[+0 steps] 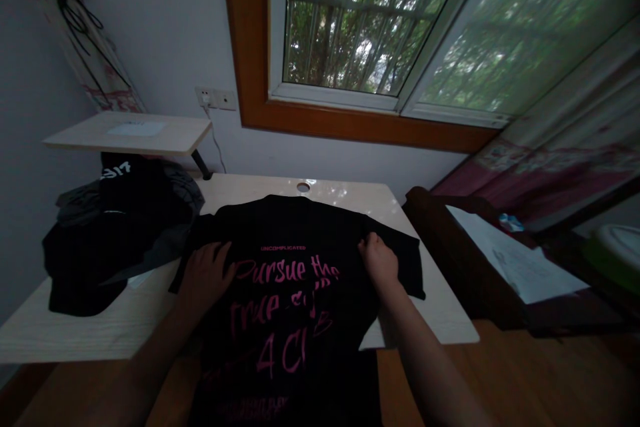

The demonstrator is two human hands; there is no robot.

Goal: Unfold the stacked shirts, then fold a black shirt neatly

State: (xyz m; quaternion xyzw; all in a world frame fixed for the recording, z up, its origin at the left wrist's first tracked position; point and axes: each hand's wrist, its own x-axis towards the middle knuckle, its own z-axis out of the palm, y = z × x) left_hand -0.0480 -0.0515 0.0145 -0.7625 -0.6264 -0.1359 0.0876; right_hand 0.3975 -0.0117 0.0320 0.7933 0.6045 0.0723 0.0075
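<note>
A black T-shirt [295,227] with pink lettering lies spread over the light wooden desk [345,193], its neckline toward the window and its lower part hanging over the front edge. My left hand [206,273] rests flat on the shirt's left side by the sleeve, fingers a little apart. On the other side, the closed fingers of my right hand [381,260] grip the cloth near the right sleeve. Creases break up the print beside that hand. The bottom hem is out of the picture.
Dark clothes [135,213] lie heaped on the desk's left, partly under a raised shelf [125,130] with a paper on it. Right of the desk, a dark brown piece of furniture [430,213] carries white sheets [515,260]. A window [360,33] is behind the desk.
</note>
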